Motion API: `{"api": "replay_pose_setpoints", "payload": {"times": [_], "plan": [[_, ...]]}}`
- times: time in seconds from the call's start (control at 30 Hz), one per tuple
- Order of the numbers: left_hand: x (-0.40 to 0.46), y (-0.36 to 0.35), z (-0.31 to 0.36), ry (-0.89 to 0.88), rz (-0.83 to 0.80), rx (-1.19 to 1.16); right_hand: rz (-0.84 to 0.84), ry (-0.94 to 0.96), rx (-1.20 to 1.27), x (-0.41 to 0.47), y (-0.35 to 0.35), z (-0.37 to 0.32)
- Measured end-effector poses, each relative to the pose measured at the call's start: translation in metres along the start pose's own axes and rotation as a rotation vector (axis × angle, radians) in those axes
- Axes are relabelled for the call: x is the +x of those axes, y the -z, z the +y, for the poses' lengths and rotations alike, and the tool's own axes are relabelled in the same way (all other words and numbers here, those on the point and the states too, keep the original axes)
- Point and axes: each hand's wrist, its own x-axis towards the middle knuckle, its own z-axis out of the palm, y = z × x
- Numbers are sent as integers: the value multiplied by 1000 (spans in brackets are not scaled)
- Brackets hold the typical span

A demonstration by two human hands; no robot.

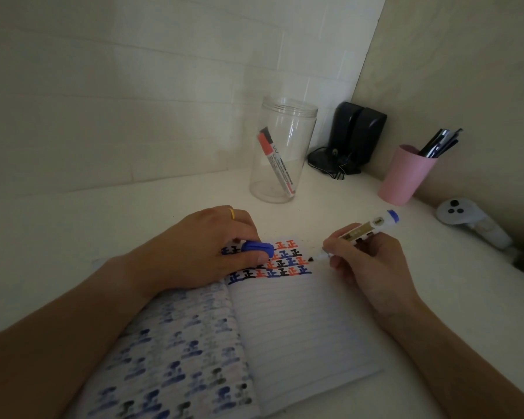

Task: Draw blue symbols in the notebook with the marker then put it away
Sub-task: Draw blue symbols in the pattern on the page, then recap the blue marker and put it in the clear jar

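Left hand, centre of frame: gold ring on one finger, fingers curled tight round blue ribbed marker cap, resting on upper part of notebook.
Notebook, lower centre, lying open on white desk: left leaf mottled with blue and dark bleed-through blots; right page white, ruled, top rows filled with 正 symbols in blue, red and black.
Clear plastic jar, upper centre, cylindrical, threaded rim, lidless: one red-capped marker leaning inside; label print too small to read.
Black speakers, paired, rounded, in wall corner.
Right hand, right of centre: fingers clamped on blue marker, white barrel with gold label, unreadable; tip at right edge of symbol rows.
Pink cup, upper right, smooth, tapered: dark pens inside.
White controller, far right.
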Motion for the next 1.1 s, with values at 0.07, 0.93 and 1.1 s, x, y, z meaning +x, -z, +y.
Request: {"api": "replay_pose_setpoints", "payload": {"times": [0.07, 0.93, 1.1], "plan": [[-1, 0, 0, 4, 7, -5, 44, -55, 93, 3, 1, -4], [-3, -3, -1, 230, 227, -197, -87, -42, 499, 24, -24, -6], [0, -2, 1, 220, 215, -167, -123, -16, 453, 22, -27, -7]]}}
